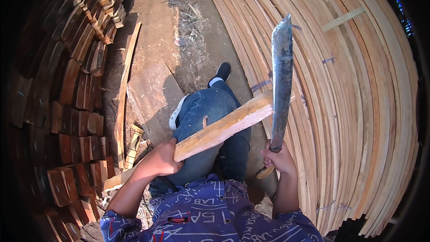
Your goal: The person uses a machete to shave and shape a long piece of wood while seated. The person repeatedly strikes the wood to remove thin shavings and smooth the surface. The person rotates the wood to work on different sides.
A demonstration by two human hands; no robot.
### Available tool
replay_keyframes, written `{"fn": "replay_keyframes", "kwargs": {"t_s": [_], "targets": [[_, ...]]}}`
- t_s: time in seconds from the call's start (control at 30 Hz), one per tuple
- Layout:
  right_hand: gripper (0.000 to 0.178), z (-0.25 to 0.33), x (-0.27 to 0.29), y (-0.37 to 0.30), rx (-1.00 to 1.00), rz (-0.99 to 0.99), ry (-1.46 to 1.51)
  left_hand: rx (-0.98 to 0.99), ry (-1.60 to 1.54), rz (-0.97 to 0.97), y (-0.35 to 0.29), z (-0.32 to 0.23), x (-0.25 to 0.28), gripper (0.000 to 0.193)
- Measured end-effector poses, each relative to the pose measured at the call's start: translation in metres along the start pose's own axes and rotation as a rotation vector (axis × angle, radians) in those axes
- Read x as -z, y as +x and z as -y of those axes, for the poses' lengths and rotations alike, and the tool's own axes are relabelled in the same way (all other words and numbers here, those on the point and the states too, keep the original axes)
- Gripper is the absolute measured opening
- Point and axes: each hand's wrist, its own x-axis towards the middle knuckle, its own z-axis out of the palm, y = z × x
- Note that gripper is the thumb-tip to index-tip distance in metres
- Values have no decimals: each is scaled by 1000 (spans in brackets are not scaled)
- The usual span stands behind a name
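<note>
My left hand (166,157) is closed round the lower part of a rough wooden piece (224,129), which slants up to the right across my jeans. Its near side is pale and freshly cut, its upper side yellowish. In my right hand (278,157) is a machete (281,67), gripped by its handle, whose yellowish end shows below the fist. The long dark steel blade stands almost upright and crosses in front of the wood's far right end. Whether blade and wood touch there, I cannot tell. A small wood shaving (204,121) stands out beside the wood's upper edge.
Long sawn boards (340,107) lie stacked along my right. Dark stacked timber ends (74,121) rise on my left. A flat brown board (154,96), a long thin strip (127,94) and scattered shavings (190,18) lie on the ground ahead, near my shoes (222,71).
</note>
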Motion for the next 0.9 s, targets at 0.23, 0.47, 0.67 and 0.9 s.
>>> {"fn": "replay_keyframes", "kwargs": {"t_s": [0.23,0.47,0.67,0.9], "targets": [[21,1,-10,-7,120,-441,-360,18,-12,5,-2,-6,-1,46],[25,18,-9,-16,5,-308,-387,23,2,-49,-4,3,-8,46],[23,0,4,-21,21,-91,-242,1,40,-99,-9,-1,-7,47],[23,-14,-11,-9,31,-61,-24,-15,14,-65,-8,17,-13,48]]}}
